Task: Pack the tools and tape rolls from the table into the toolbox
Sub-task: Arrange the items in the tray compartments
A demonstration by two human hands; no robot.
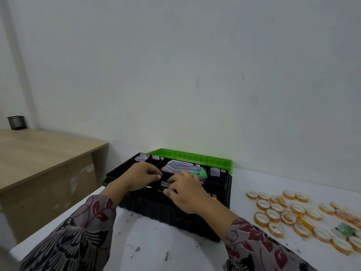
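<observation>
Centrally, 1 toolbox (175, 216); left hand (136, 178) and right hand (187, 192) curl over it, grasp unclear; 20-plus tape rolls (256, 220) lower right; white table (156, 247), wall (195, 75).

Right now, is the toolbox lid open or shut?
Open. The green lid lies back behind the black toolbox, and its tray compartments are exposed.

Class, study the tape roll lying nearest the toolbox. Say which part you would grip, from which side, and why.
Pinch the ring wall of the tape roll, one finger in the hole and thumb outside, coming straight down. It seems to lie flat on the table, hole up, and its side toward the toolbox has no other rolls.
</observation>
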